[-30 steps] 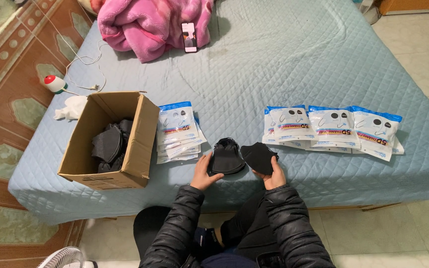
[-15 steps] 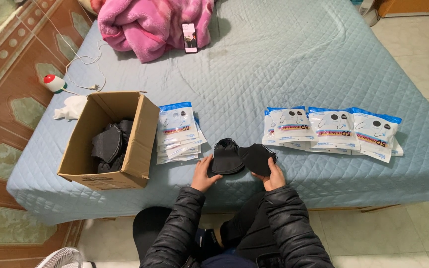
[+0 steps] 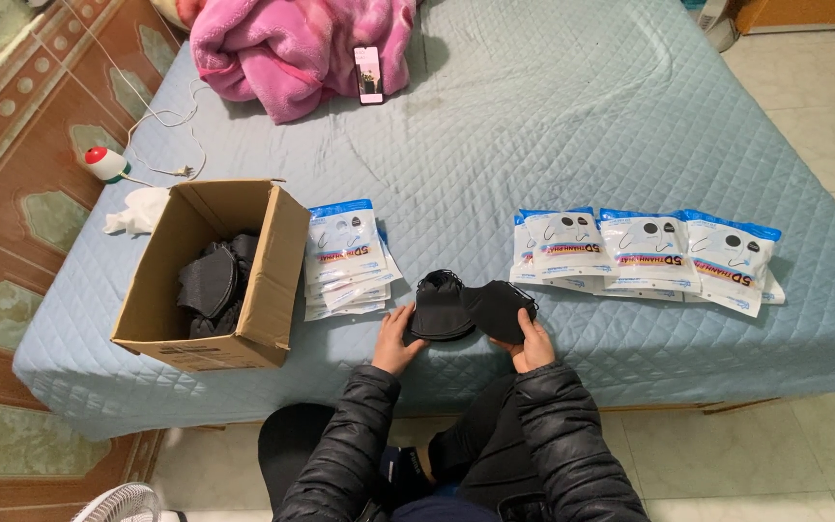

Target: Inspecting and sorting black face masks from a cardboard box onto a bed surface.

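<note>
Two bare hands meet at the near edge of the bed as I watch from the head camera: my left hand [image 3: 396,338], fingers spread and loosely curved, rests against the left side of a small stack of black folded fabric face masks [image 3: 442,305], while my right hand [image 3: 532,341] pinches the lower edge of a second black fabric face mask [image 3: 502,307], thumb on top and fingers under it. The two dark pieces overlap in the middle, lying on the pale blue quilted bedspread [image 3: 553,126] just in front of me. Black puffer-jacket sleeves [image 3: 553,435] run back from both wrists toward the bottom of the view. Just left of the left hand lies a fanned pile of white plastic pouches with blue tops [image 3: 345,256], touching the side of an open brown cardboard box [image 3: 263,280] that holds more black masks. To the right of the hands, a row of the same white-and-blue flat pouches [image 3: 649,251] lies overlapping across the bedspread. Farther back, a crumpled pink fleece blanket [image 3: 292,48] is heaped near the head of the bed with a smartphone [image 3: 369,73] resting against it. At the left edge sit a crumpled white tissue [image 3: 135,211] and a small white device with a red cap [image 3: 105,163] on a white cable.
</note>
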